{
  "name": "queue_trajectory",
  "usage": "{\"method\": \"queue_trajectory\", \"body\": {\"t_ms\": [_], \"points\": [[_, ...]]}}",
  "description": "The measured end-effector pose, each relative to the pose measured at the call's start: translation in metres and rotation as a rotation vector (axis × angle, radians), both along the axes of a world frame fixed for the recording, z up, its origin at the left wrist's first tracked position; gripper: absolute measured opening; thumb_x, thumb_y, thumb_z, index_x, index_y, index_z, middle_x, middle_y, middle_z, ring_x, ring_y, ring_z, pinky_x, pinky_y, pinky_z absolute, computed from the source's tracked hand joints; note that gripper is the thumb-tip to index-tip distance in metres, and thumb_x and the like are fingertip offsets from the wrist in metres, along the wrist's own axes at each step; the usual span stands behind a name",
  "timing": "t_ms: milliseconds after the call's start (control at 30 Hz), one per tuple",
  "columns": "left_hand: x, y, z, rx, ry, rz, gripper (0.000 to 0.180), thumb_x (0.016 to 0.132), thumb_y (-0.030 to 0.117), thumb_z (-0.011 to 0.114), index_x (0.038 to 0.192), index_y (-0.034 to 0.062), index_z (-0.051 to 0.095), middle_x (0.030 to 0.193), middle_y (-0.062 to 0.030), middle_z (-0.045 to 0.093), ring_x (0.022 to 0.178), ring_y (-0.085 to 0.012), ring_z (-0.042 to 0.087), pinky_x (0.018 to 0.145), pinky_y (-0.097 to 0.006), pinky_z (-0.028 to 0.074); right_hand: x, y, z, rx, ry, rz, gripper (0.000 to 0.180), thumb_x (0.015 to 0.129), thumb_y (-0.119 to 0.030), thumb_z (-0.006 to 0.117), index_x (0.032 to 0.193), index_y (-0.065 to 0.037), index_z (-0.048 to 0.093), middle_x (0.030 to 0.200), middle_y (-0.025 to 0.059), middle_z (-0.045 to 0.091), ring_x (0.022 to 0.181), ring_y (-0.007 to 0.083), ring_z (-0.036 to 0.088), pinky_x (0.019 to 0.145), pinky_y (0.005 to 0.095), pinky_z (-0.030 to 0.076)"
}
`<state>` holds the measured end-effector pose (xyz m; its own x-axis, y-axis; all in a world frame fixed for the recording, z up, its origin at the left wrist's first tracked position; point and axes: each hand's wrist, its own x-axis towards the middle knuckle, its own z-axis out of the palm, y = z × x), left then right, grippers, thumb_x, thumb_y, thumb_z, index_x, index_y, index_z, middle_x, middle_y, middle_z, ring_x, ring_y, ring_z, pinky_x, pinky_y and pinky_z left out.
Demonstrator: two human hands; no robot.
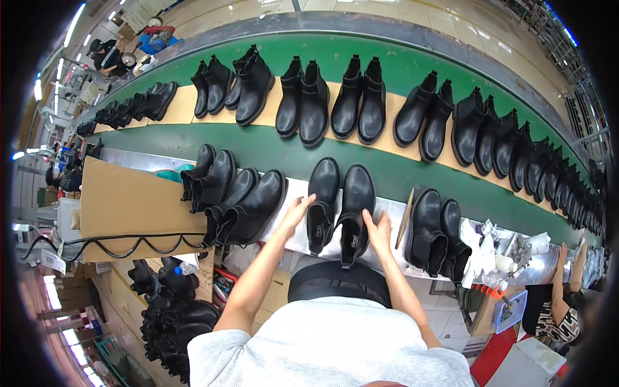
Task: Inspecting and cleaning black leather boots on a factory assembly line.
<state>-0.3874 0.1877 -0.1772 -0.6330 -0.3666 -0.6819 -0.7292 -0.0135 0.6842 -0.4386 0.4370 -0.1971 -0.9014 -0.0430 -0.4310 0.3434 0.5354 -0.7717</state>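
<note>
A pair of black ankle boots stands upright on the white bench top in front of me, toes pointing away: a left boot [324,177] and a right boot [358,187]. My left hand [296,214] rests along the outer side of the left boot, fingertips touching it near the ankle. Beside the right boot, my right hand [379,231] has its thumb against the shaft and its fingers stretched out. Neither hand wraps around a boot. A thin tan stick-like tool [405,218] lies to the right, next to another pair of black boots [425,222].
More boots [255,206] stand at left by a cardboard sheet [129,200] and black coiled cable [122,240]. A green conveyor [271,145] carries rows of boots ahead. White tissue [477,251] and bottles sit at right, near a co-worker's arms [560,271]. Boots [180,316] are piled lower left.
</note>
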Motion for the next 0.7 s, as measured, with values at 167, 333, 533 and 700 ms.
{"method": "queue_trajectory", "body": {"t_ms": [167,333,533,700], "points": [[-0.093,0.001,0.019,-0.473,-0.122,-0.449,0.111,0.055,0.067,0.073,0.127,-0.0101,0.037,0.113,-0.0285,0.055,0.101,-0.0350,0.058,0.082,-0.038,0.049,-0.082,-0.024,0.028,-0.006,-0.003,0.215,0.114,0.063,-0.061,0.070,0.136,0.013,0.022,0.134,0.0351,0.033,0.125,0.0444,0.035,0.103,0.0429,0.033],[-0.110,0.013,0.005,-0.669,-0.215,-0.450,0.096,0.053,0.055,0.080,0.118,-0.0075,0.047,0.111,-0.0237,0.060,0.106,-0.0360,0.058,0.091,-0.039,0.046,-0.087,-0.055,0.022,0.419,-0.159,0.403,0.127,0.054,-0.063,0.075,0.138,0.012,0.017,0.130,0.0321,0.042,0.126,0.0424,0.037,0.103,0.0424,0.034],[-0.094,-0.002,0.010,-0.631,-0.089,-0.322,0.083,0.052,0.046,0.083,0.115,-0.0012,0.056,0.111,-0.0215,0.061,0.106,-0.0323,0.059,0.091,-0.039,0.045,-0.089,-0.041,0.021,0.312,-0.087,0.338,0.094,0.059,-0.044,0.079,0.131,0.005,0.042,0.118,0.0244,0.056,0.114,0.0370,0.051,0.097,0.0405,0.040],[-0.089,-0.015,0.008,-0.531,-0.065,-0.256,0.095,0.050,0.044,0.085,0.124,-0.0046,0.051,0.117,-0.0217,0.059,0.108,-0.0299,0.058,0.095,-0.035,0.043,-0.093,-0.020,0.008,0.109,-0.003,0.217,0.054,0.061,-0.037,0.078,0.106,-0.009,0.066,0.091,0.0163,0.068,0.090,0.0260,0.066,0.083,0.0365,0.048]]}}
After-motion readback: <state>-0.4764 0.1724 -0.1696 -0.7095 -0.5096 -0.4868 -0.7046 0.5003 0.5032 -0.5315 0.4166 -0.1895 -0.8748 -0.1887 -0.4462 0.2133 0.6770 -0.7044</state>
